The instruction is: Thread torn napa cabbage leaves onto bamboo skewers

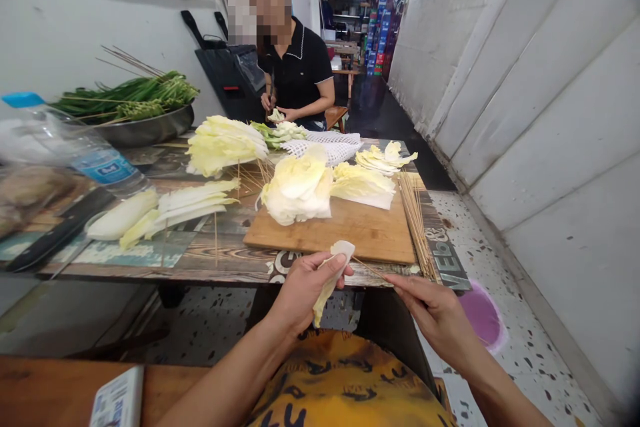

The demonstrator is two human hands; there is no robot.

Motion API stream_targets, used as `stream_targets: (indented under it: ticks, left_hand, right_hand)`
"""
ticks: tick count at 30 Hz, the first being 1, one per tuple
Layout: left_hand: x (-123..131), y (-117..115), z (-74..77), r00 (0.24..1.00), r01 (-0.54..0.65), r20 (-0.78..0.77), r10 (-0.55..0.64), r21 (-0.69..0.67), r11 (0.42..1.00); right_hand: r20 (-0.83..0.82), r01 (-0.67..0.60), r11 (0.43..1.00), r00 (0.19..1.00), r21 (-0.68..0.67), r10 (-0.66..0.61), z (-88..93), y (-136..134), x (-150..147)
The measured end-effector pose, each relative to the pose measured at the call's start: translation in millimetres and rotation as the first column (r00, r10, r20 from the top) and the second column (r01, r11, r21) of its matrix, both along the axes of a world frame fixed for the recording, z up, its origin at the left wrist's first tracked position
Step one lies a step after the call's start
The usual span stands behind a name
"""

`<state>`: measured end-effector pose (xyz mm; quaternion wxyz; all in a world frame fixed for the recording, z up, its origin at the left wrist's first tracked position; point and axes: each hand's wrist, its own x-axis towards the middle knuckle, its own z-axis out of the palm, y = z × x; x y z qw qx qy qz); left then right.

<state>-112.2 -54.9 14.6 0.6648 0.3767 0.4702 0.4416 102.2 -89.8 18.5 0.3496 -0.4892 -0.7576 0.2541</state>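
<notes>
With 12 o'clock straight ahead from the wooden board (350, 233), the left hand (305, 283) is at 6 o'clock, just past the near edge of the table (240, 273). Its thumb and fingers are pressed together on a cabbage leaf (325, 297), with the top end poking up over the thumb and the thin end hanging down to 7 o'clock. The right hand (440, 307) is at 4 o'clock, with its fingertips pinched tight on the end of 1 thin stick (370, 269). The stick reaches over to the leaf, but I cannot tell how far in its tip goes. On the board, 1 big pile of leaves (299, 190) sits at 11 o'clock and 1 smaller pile (363, 185) at 1 o'clock. A bunch of sticks (414, 223) lies along the board's side at 3 o'clock. More leaves (195, 207), with sticks poking out, lie at 9 o'clock. A water bottle (107, 167) leans between 9 and 10 o'clock, and a bowl (160, 130) of green stems (125, 97) is at 10. Nearly at 12, a person (303, 63) in a black shirt sits across the table.
</notes>
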Motion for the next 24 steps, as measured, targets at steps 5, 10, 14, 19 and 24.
stream_targets:
  ticks: [5, 10, 14, 19, 24]
  left_hand:
    - [1.0, -0.5, -0.1, 0.999, 0.001, 0.052, 0.000, -0.027, 1.000]
    - [2.1, 0.1, 5.7, 0.993, -0.083, 0.083, 0.089, -0.070, 0.994]
    - [0.6, 0.9, 7.8, 0.979, -0.049, 0.191, 0.076, -0.141, 0.989]
    - [0.3, 0.9, 6.4, 0.968, -0.026, 0.241, 0.066, -0.166, 0.986]
    - [1.4, 1.3, 5.2, 0.971, -0.038, 0.228, 0.076, -0.167, 0.985]
  right_hand:
    - [0.004, -0.004, 1.000, 1.000, -0.016, 0.004, 2.7, 0.4, 1.9]
    - [0.035, 0.002, 1.000, 0.999, 0.027, -0.003, 5.1, -3.5, 4.1]
    - [0.034, -0.001, 0.999, 0.999, 0.044, -0.001, 7.0, -6.0, 4.2]
    - [0.059, -0.006, 0.999, 0.998, 0.041, 0.004, 3.8, -5.6, 3.6]
    - [0.082, -0.006, 1.000, 0.997, 0.028, 0.003, 0.9, -4.6, 4.0]
